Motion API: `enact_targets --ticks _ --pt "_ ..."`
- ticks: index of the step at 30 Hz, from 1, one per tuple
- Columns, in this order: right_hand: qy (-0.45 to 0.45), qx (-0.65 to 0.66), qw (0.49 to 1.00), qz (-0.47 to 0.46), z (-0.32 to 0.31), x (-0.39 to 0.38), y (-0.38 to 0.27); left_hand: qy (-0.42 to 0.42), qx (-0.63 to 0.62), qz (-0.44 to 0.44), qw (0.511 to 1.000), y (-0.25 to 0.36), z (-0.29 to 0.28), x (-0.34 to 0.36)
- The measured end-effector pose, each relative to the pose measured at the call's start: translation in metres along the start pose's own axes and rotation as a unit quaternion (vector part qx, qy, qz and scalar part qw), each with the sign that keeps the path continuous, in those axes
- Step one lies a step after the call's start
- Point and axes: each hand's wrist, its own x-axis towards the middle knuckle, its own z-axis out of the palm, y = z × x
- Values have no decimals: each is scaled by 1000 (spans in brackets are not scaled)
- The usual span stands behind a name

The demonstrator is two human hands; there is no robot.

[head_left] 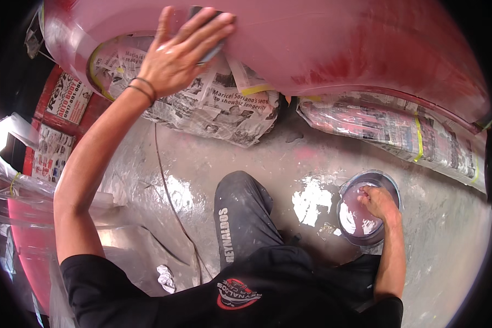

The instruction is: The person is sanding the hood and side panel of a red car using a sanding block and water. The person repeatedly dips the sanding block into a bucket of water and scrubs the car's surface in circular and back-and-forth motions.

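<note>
My left hand (183, 54) lies against the dull red car panel (311, 38) at the top, fingers stretched over a dark piece of sandpaper (202, 12). Some of that sheet pokes out past the fingers, and the rest is hidden under them. On the right, my right hand (380, 202) is over a round dark basin (342, 218) of pinkish, cloudy water (361, 216). Its fingers are curled closed, and whatever they may hold is hidden. Newspaper masking (224, 112) covers the wheel below my left hand.
More newspaper held with yellow tape wraps the car's lower edge (377, 128) at right. A thin hose or cord (167, 188) crosses the wet grey floor (279, 150). At left are clear plastic sheeting (33, 202) and a crumpled white scrap (165, 279). My bent knee (240, 199) is centre.
</note>
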Motion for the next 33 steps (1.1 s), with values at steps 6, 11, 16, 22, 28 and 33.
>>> enact_targets --ticks 6,11,16,22,28,33 --pt "-15 33 998 -49 9 20 -23 30 -16 64 997 101 0 124" --pt "5 46 999 3 -9 -1 -10 -32 -32 61 997 97 25 80" --pt "64 39 997 18 -21 -20 2 -64 17 50 997 84 34 26" --pt "48 69 996 -7 -17 -17 1 -120 -103 77 984 191 50 102" --pt "74 37 996 14 -23 -39 17 -132 1 96 987 151 55 46" --pt "53 44 997 39 -36 -44 18 -142 7 76 987 184 44 83"
